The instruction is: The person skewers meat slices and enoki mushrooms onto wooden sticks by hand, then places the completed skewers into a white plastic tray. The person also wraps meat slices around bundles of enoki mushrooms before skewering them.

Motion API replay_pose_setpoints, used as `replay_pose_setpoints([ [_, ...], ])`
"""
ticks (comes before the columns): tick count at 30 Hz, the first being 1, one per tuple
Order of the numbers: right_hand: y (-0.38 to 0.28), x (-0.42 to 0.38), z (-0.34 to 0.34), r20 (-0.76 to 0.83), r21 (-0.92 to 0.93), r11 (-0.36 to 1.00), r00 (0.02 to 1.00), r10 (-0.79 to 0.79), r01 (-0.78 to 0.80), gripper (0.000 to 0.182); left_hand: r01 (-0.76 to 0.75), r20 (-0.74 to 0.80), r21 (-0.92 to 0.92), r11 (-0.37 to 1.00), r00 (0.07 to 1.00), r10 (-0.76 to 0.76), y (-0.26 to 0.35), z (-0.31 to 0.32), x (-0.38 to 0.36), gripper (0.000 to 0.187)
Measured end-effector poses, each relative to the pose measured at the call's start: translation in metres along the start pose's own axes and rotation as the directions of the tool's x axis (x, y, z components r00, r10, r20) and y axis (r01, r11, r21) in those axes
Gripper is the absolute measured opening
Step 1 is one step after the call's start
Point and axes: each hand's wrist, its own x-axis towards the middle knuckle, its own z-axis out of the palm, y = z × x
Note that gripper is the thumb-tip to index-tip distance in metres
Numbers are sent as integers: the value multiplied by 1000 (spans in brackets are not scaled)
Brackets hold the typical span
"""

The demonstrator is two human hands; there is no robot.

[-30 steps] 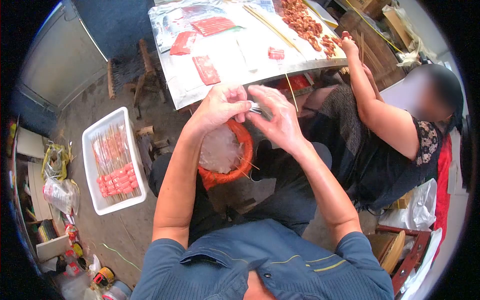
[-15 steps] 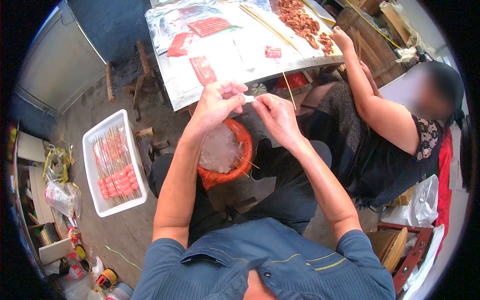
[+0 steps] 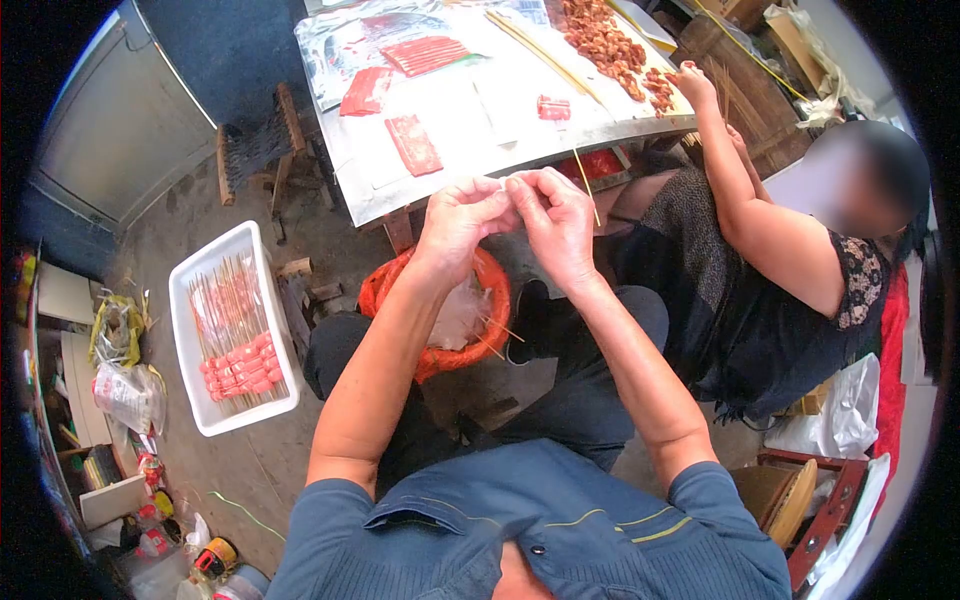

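My left hand (image 3: 462, 215) and my right hand (image 3: 556, 215) meet fingertip to fingertip just below the table edge. Together they pinch a small whitish piece (image 3: 507, 183); it is too small to tell what it is. Right under the hands stands an orange bucket (image 3: 492, 300) lined with clear plastic, with a few thin sticks in it. One bamboo skewer (image 3: 586, 185) hangs over the table edge beside my right hand.
The metal-covered table (image 3: 375, 185) carries red meat strips (image 3: 413, 143), a bundle of skewers (image 3: 530, 45) and a pile of meat chunks (image 3: 600, 40). A co-worker's hand (image 3: 697, 88) reaches that pile from the right. A white tray (image 3: 195, 300) of loaded skewers lies on the floor at left.
Both hands have risen toward the table edge and closed together; the clear piece seen between them a second ago is now only a small white bit.
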Motion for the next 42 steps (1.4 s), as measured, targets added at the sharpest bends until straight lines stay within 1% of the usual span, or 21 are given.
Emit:
replay_pose_setpoints([
  [1, -2, 1, -1, 11, -60, 997, 999, -46, 47, 11, -25, -30, -20, 999, 999, 25, 0, 2, 0, 4],
  [3, -10, 3, -4, 20, -85, 993, 997, -79, 80, 10, -53, -63, -38, 998, 997, 50, 0, -2, 1, 4],
  [5, -10, 2, -5, 30, -111, 987, 993, -111, 114, 10, -56, 70, 111, 992, 996, 48, 0, -14, 3, 8],
  [9, -8, 1, -6, 33, -112, 978, 984, -173, 176, 10, 22, 106, 84, 996, 994, -31, 17, -6, -6, 12],
  [11, -8, 0, -6, 33, -116, 973, 979, -199, 201, 11, 59, 130, 27, 998, 990, -62, 25, -3, -7, 15],
  [12, -9, 1, -7, 48, -142, 967, 978, -205, 210, 10, 59, 130, 28, 998, 989, -63, 27, -1, -8, 15],
  [14, -7, 1, -10, 63, -169, 961, 976, -210, 218, 11, 3, 128, 120, 993, 992, -19, 29, 1, -10, 17],
  [17, -4, 0, -9, 107, -180, 959, 973, -204, 221, 13, -8, 117, 120, 993, 993, -6, 28, 0, -7, 19],
  [19, -4, -2, -7, 147, -153, 943, 951, -274, 295, 14, -14, 94, 132, 991, 996, 2, 25, -6, -4, 19],
  [20, -5, -3, -6, 147, -155, 943, 951, -272, 294, 14, -20, 73, 143, 990, 997, 10, 22, -8, -2, 20],
  [23, -6, -4, -4, 141, -101, 961, 960, -240, 255, 15, -33, 39, 140, 990, 999, 28, 26, -9, -4, 17],
  [25, -4, -3, -7, 181, 130, 989, 979, -94, 71, 14, -30, 23, 148, 988, 999, 27, 32, -5, -7, 16],
  [26, -2, -4, -7, 181, 132, 989, 979, -96, 72, 14, -29, 6, 155, 987, 1000, 29, 34, -5, -7, 15],
  [28, 3, -6, -7, 191, 280, 957, 981, 29, -83, 13, -44, -1, 172, 984, 999, 45, 33, -6, -6, 14],
  [29, 5, -9, -6, 191, 279, 957, 981, 30, -84, 13, -56, -6, 187, 981, 998, 58, 32, -7, -5, 13],
  [31, 6, -12, -3, 184, 295, 942, 977, 110, -161, 12, -85, 14, 219, 972, 996, 83, 28, -8, -4, 13],
  [33, 5, -11, -5, 179, 254, 956, 979, 102, -146, 11, -114, 34, 254, 961, 993, 109, 27, -8, -4, 14],
  [35, 6, -10, -7, 177, 212, 968, 980, 95, -132, 11, -92, 61, 274, 957, 995, 79, 28, -5, -6, 15],
  [39, 8, -8, -12, 231, 288, 932, 960, 156, -221, 12, -127, 115, 295, 947, 989, 97, 29, -6, -8, 16],
  [41, 7, -9, -13, 267, 313, 916, 949, 167, -250, 13, -66, 46, 207, 976, 997, 57, 29, -8, -6, 14],
  [42, 7, -9, -13, 275, 414, 847, 933, 232, -333, 15, -66, 46, 209, 976, 997, 58, 30, -9, -6, 14],
])
